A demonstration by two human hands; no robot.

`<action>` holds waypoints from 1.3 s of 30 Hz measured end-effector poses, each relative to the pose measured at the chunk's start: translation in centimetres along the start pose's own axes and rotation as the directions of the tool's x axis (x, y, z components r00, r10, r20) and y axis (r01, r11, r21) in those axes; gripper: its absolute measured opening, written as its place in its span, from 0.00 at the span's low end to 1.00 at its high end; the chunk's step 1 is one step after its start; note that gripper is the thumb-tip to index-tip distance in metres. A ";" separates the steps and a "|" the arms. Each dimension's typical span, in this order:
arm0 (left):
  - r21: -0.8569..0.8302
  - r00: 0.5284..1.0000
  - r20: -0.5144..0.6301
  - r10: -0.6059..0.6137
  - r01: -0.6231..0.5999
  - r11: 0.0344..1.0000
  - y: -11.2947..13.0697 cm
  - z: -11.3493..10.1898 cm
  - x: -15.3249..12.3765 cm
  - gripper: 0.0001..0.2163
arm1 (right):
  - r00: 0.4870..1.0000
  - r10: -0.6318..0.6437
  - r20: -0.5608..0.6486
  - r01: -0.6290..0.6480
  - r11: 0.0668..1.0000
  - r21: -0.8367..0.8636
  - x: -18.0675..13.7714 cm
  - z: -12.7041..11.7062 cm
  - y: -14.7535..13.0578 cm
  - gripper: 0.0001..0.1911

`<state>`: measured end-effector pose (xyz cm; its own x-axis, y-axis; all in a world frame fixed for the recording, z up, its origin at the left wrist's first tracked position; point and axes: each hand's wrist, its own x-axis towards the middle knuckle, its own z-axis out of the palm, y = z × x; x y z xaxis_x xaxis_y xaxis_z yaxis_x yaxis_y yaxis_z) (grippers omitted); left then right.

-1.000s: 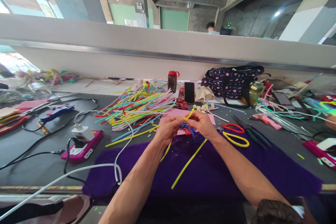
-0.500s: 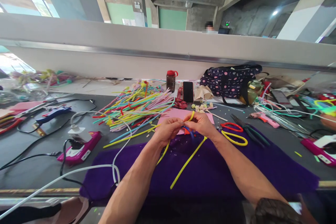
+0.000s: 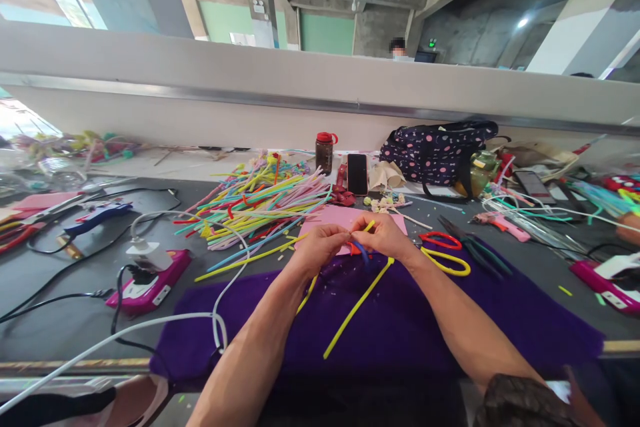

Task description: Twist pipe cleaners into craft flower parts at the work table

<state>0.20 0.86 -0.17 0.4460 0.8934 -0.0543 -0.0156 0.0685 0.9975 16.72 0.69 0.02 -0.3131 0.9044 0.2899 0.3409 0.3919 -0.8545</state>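
My left hand (image 3: 323, 247) and my right hand (image 3: 383, 238) meet above the purple cloth (image 3: 410, 320), fingertips pinched together. A yellow pipe cleaner (image 3: 370, 226) runs between the fingers, its short end sticking up at my right hand. Below my left hand a yellow length (image 3: 307, 295) hangs down; whether it is the same piece, I cannot tell. Another yellow pipe cleaner (image 3: 353, 317) slants over the cloth beneath my right hand. Under the fingers, a blue and red object (image 3: 361, 253) is mostly hidden. Behind the hands lies pink paper (image 3: 330, 215).
Left of centre lies a pile of coloured pipe cleaners (image 3: 265, 207). Scissors (image 3: 447, 261) and pliers (image 3: 480, 250) rest to the right. A power strip (image 3: 163, 290) with cables is at the left. A bottle (image 3: 324, 155), phone (image 3: 357, 175) and bag (image 3: 435, 157) stand behind.
The short yellow end at my right hand sits slightly lower and tilts more to the right. Both hands keep nearly the same place and pinch.
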 end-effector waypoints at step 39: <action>-0.064 0.999 -0.005 0.050 -0.050 0.997 -0.4 0.1 -0.2 0.14 | 1.000 -0.009 -0.012 0.011 0.986 0.169 0.0 -0.4 -0.6 0.08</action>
<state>0.16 0.60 -0.55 0.4400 0.8980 -0.0050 -0.0953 0.0522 0.9941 16.85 0.48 0.72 -0.3057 0.9026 0.3029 0.1830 0.3680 -0.9117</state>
